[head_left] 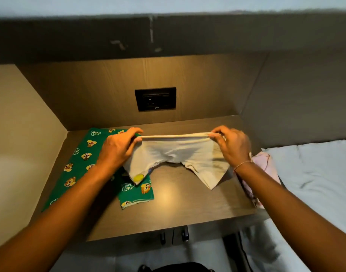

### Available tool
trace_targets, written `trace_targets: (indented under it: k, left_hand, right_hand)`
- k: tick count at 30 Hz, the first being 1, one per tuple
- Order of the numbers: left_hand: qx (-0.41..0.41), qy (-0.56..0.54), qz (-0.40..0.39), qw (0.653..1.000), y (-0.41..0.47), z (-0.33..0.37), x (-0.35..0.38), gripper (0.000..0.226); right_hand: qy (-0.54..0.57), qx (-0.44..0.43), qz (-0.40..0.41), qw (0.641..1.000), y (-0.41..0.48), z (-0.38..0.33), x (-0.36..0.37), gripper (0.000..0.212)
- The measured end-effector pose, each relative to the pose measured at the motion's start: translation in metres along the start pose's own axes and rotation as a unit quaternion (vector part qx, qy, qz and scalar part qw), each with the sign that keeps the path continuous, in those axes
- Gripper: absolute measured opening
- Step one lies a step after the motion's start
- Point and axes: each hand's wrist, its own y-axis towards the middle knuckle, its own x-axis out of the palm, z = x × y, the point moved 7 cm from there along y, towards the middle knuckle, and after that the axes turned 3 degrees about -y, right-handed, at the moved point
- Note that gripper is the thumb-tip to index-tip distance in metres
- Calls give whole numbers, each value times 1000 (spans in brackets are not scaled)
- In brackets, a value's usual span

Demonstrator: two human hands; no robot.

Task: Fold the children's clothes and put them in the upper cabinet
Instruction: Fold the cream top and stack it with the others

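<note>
A pair of small cream shorts (180, 154) hangs stretched by its waistband just above the wooden table (178, 203). My left hand (117, 148) pinches the waistband's left end, and my right hand (231, 146) pinches its right end. The two leg openings droop onto the tabletop; a yellow patch shows on the left leg. Green children's pants with a cartoon print (78, 163) lie flat on the table's left side, partly under my left arm. A pink garment (264, 169) sits bunched at the table's right edge, behind my right wrist.
The table stands in a wood-panelled niche with a black socket plate (155, 99) on the back wall. A dark overhanging cabinet underside (168, 34) runs across the top. A bed with white sheets (315, 173) adjoins on the right. A dark bag (178, 267) lies below.
</note>
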Motion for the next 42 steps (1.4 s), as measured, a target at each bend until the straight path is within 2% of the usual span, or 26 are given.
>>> trace_targets:
  k: [3, 6, 8, 11, 13, 15, 17, 19, 22, 25, 28, 32, 35, 39, 42]
  left_hand:
    - [48, -4, 22, 999, 28, 11, -26, 24]
    - [99, 25, 48, 994, 27, 22, -45, 28]
    - [118, 49, 51, 990, 6, 29, -46, 31]
    - [98, 4, 2, 995, -51, 41, -22, 37]
    - [35, -31, -101, 994, -92, 44, 8, 39]
    - [-16, -41, -167, 985, -128, 40, 32, 25]
    - [-55, -50, -180, 981, -145, 33, 44, 34]
    - [-88, -43, -185, 978, -145, 26, 55, 49]
    - [-81, -25, -178, 980, -116, 30, 80, 66]
    - [-91, 51, -210, 972, -92, 23, 109, 71]
    - [-130, 103, -244, 955, -100, -1, 123, 71]
    - [-119, 105, -228, 961, -101, -9, 118, 65]
    - [-55, 116, -219, 967, -82, -15, 105, 50]
    - [1, 146, -282, 948, -54, -23, 102, 42]
    - [12, 165, -336, 927, -43, -25, 108, 34]
  right_hand:
    - [20, 16, 39, 999, 24, -3, -26, 20]
    - [23, -26, 108, 994, 16, -10, -57, 15]
    - [13, -48, 103, 993, -13, -9, -58, 14]
    - [11, -29, 26, 999, -78, -1, -33, 14]
    - [-5, -36, -61, 997, -126, -1, -10, 19]
    - [3, -32, -149, 988, -167, 2, 6, 19]
    - [18, 4, -187, 982, -187, 7, 8, 23]
    - [33, 28, -184, 982, -182, 7, 9, 34]
    - [32, 29, -184, 982, -145, -5, 29, 43]
    - [-33, 16, -259, 965, -115, -5, 68, 53]
    - [-135, 25, -333, 933, -118, 19, 94, 63]
    - [-133, 11, -326, 936, -118, 28, 96, 61]
    - [-142, -42, -335, 930, -93, 28, 93, 62]
    - [-151, -85, -428, 887, -66, 27, 95, 62]
    - [-160, -93, -448, 875, -57, 24, 99, 54]
